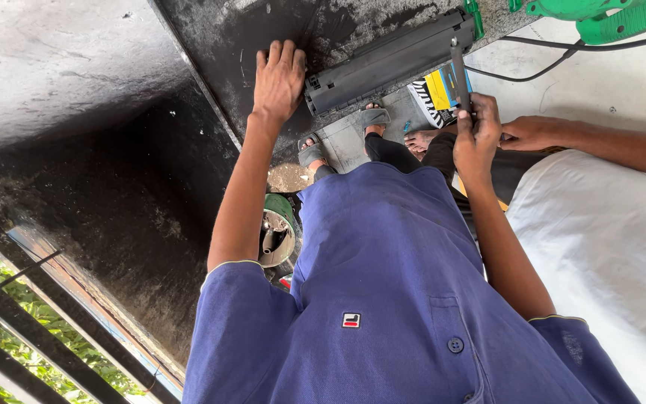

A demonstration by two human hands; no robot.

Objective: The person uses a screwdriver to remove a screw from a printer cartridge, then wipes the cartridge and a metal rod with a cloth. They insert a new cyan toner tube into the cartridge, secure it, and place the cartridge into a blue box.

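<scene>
We see the left hand (278, 78) lying flat, fingers spread and holding nothing, on the soot-black worktop (226, 45), its edge touching the end of a long dark toner cartridge (390, 58). The right hand (477, 133) is clenched around a thin grey rod (459, 71) standing upright against the cartridge's far end. Just beside it, a co-worker's hand (532, 133) reaches in from a white sleeve (600, 239). A green tool (600, 16) lies beyond.

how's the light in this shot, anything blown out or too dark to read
Head view: daylight; the white shirt at right and the pale wall top left look washed out; the black-stained bench is dim, yet the left hand, cartridge and right hand stay sharp; edges bend, wide-lens.
</scene>
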